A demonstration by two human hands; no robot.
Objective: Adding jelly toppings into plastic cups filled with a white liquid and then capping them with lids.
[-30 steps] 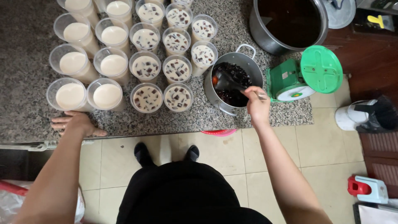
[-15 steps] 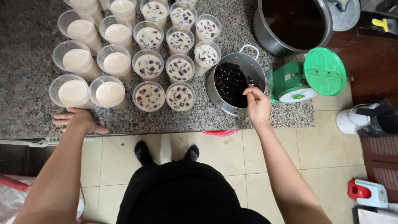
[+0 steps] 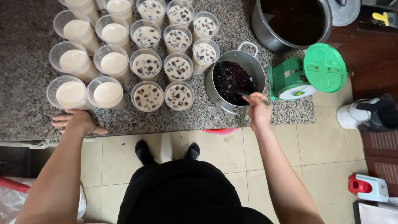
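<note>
Gripping spoon [image 3: 242, 92] in pot [image 3: 257, 68]: right hand [image 3: 258, 111] clamped | left hand [image 3: 76, 121] flat, fingers apart, on counter [image 3: 25, 41]

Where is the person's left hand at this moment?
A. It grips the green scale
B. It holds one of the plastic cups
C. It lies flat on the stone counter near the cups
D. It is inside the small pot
C: the left hand rests palm down on the granite counter, just in front of the nearest milky cup, holding nothing.

soft even daylight — sharp, glare-free
</note>
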